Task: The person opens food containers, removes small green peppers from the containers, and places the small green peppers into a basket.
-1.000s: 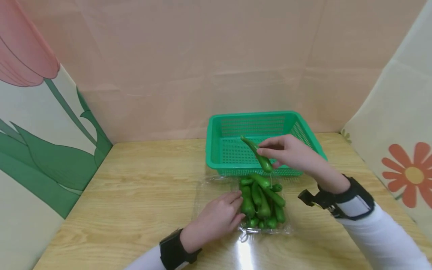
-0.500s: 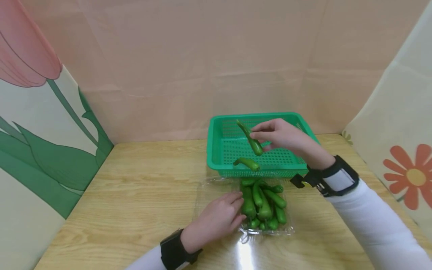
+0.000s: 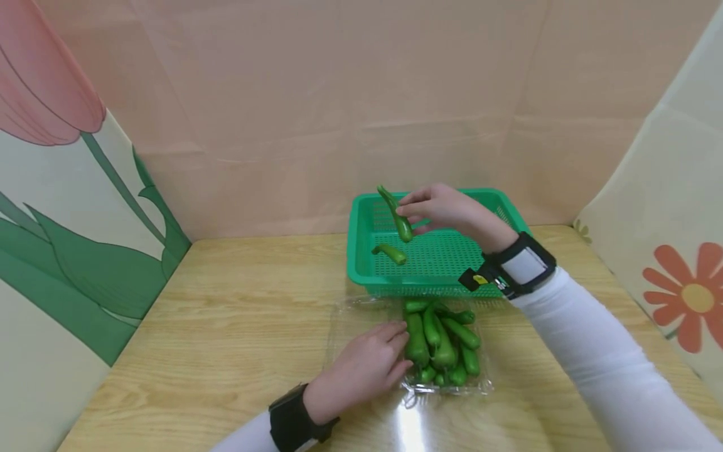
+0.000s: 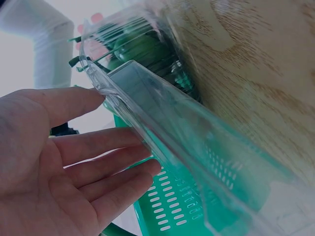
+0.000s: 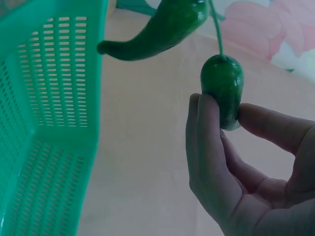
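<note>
My right hand pinches a long green pepper between thumb and fingers, above the green basket. From it a thin green strand runs to a second green pepper, which hangs below, over the basket floor. Several more green peppers lie heaped in a clear plastic box in front of the basket. With loosely extended fingers, my left hand rests at the box's left side; in the left wrist view the fingers touch the clear plastic edge.
The green slotted basket stands at the back of the wooden table, close to the peach backdrop. An open clear lid lies left of the peppers. Flower-printed cloths rise at both sides.
My right hand has lifted the pinched pepper up, back and left over the basket. The second pepper, hanging from it, has risen out of the box. My left hand has stayed in place.
</note>
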